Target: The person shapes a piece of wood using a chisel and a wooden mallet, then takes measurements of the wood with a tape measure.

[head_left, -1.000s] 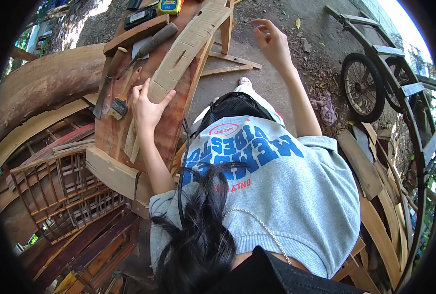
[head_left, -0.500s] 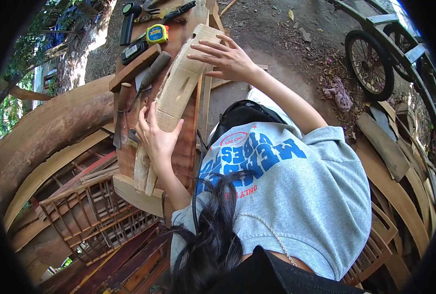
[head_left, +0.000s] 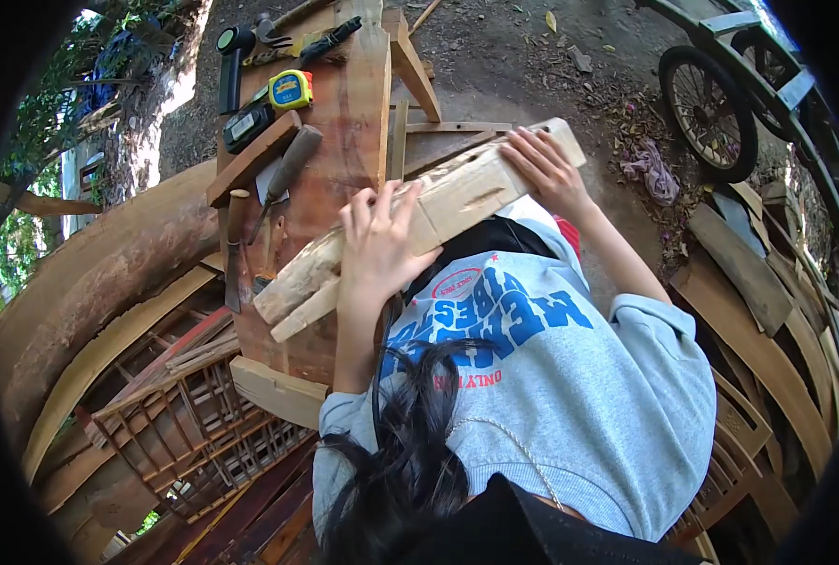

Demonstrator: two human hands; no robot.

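A long, pale wooden piece (head_left: 466, 202) with mortise slots and a split, two-pronged left end lies slantwise across the right side of the reddish wooden bench (head_left: 344, 132). Its right end juts past the bench edge over my lap. My left hand (head_left: 380, 247) grips its middle, fingers over the far edge and thumb along the near side. Near the right end, my right hand (head_left: 546, 174) has its fingers wrapped over the top. Left of the piece, a chisel with a thick wooden handle (head_left: 292, 165) rests on the bench beside a wooden block (head_left: 254, 160).
A yellow tape measure (head_left: 290, 89), a hammer (head_left: 268, 30) and a black-handled tool (head_left: 333, 41) lie at the bench's far end. Slatted woodwork (head_left: 203, 424) stands at lower left. A wheeled cart (head_left: 707, 113) and stacked planks (head_left: 740, 273) are on the right.
The wooden piece has swung clockwise, its far end moving right and toward me off the bench. Both hands have moved right with it, and my right hand has closed round its end.
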